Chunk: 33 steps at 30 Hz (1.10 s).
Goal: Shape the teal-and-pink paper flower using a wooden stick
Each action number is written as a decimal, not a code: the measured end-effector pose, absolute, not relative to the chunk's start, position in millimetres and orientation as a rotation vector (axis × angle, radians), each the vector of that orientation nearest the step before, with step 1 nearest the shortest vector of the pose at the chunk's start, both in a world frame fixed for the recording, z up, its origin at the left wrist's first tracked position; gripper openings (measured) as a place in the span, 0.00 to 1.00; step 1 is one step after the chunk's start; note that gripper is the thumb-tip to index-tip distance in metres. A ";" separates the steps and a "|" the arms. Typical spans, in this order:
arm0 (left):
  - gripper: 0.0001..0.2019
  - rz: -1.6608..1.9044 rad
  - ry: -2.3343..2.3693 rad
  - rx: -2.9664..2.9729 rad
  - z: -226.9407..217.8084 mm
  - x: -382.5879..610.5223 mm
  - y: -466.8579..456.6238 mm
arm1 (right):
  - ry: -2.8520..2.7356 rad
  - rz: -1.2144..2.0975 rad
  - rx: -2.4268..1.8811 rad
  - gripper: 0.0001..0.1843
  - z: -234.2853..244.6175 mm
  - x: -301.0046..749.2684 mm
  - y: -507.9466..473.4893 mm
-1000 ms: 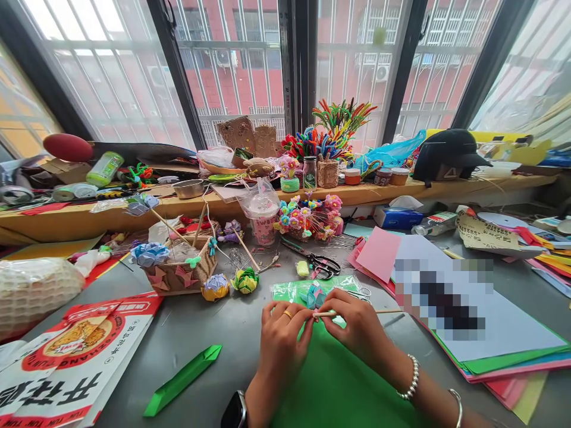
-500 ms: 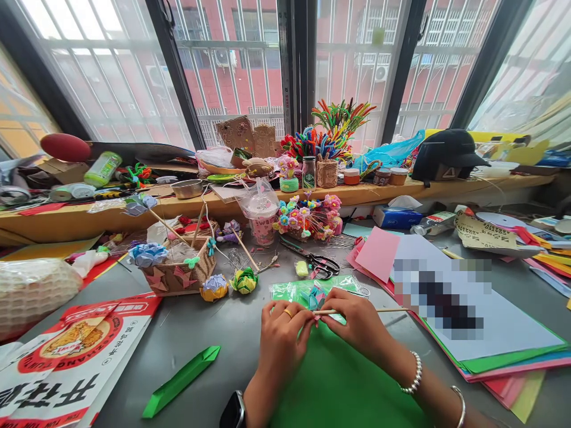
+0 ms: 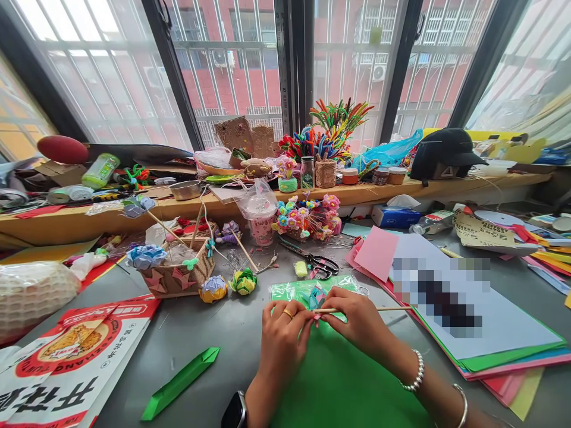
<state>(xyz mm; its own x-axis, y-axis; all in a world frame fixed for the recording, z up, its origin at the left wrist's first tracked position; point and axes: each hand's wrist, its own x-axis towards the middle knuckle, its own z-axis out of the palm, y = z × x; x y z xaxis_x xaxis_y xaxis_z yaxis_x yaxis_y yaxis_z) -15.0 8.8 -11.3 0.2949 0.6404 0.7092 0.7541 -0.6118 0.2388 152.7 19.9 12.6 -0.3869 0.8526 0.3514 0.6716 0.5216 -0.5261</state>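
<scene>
My left hand (image 3: pixel 284 339) is closed, thumb and fingertips pinching near the left end of a thin wooden stick (image 3: pixel 392 308). What exactly sits between those fingertips is partly hidden; a small pink bit shows there. My right hand (image 3: pixel 363 321) is closed on the same stick, which lies roughly level and sticks out to the right. Just behind the fingertips is a small blue and pink folded paper piece (image 3: pixel 316 296), partly covered by the hands. Under both hands spreads green paper (image 3: pixel 343 380). To the left lies a folded green paper strip (image 3: pixel 181 383).
Scissors (image 3: pixel 323 266) and a yellow block (image 3: pixel 301 270) lie beyond the hands. A cardboard basket (image 3: pixel 178 276) with paper flowers stands left, beside a printed bag (image 3: pixel 75 356). Stacked paper (image 3: pixel 504 321) is at right. A crowded wooden ledge (image 3: pixel 241 202) runs under the windows.
Both hands keep nearly the same grip and position on the stick. The whole view has shifted very slightly.
</scene>
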 end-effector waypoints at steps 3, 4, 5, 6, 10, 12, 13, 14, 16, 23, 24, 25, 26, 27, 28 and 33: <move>0.06 -1.188 -1.321 -2.443 -12.9 -16.2 9.7 | -2.187 0.393 -1.240 0.05 12.2 152.7 19.3; 0.06 -1.192 -1.337 -2.437 -13.3 -16.5 9.9 | -2.191 0.380 -1.246 0.05 11.9 152.4 18.7; 0.06 -1.193 -1.348 -2.429 -13.5 -16.7 10.2 | -2.194 0.359 -1.254 0.05 11.5 151.7 18.0; 0.06 -1.186 -1.352 -2.423 -13.5 -16.9 10.3 | -2.197 0.334 -1.261 0.05 11.1 150.9 17.1; 0.05 -1.102 -1.343 -2.428 -11.8 -16.4 10.3 | -2.224 0.245 -1.242 0.02 10.0 147.5 15.1; 0.07 -1.096 -1.364 -2.423 -11.0 -15.1 9.8 | -2.237 0.222 -1.208 0.02 9.4 146.7 15.8; 0.07 -1.102 -1.371 -2.423 -10.9 -14.2 9.5 | -2.240 0.211 -1.193 0.02 8.9 146.5 16.5; 0.07 -1.114 -1.373 -2.425 -11.0 -13.4 9.2 | -2.238 0.198 -1.182 0.02 8.2 146.4 17.3; 0.08 -1.156 -1.379 -2.414 -11.4 -12.1 8.6 | -2.226 0.166 -1.162 0.04 6.1 146.5 18.6; 0.05 -1.144 -1.460 -2.476 -13.8 -14.4 9.3 | -2.161 0.119 -1.146 0.07 0.5 146.3 19.0; 0.04 -1.135 -1.473 -2.476 -14.1 -14.6 9.3 | -2.154 0.125 -1.158 0.07 0.8 146.2 18.8; 0.04 -1.131 -1.487 -2.473 -14.2 -14.6 9.1 | -2.149 0.132 -1.171 0.07 1.2 146.1 18.7; 0.04 -1.130 -1.497 -2.472 -14.2 -14.4 8.9 | -2.147 0.140 -1.183 0.07 1.6 146.2 18.7; 0.04 -1.131 -1.505 -2.473 -14.2 -14.1 8.6 | -2.147 0.148 -1.193 0.07 2.2 146.3 18.6; 0.04 -1.132 -1.509 -2.474 -14.1 -13.7 8.3 | -2.150 0.161 -1.200 0.07 2.7 146.5 18.6; 0.07 -1.144 -1.487 -2.461 -15.0 -13.7 8.6 | -2.180 0.206 -1.234 0.07 5.5 148.1 18.1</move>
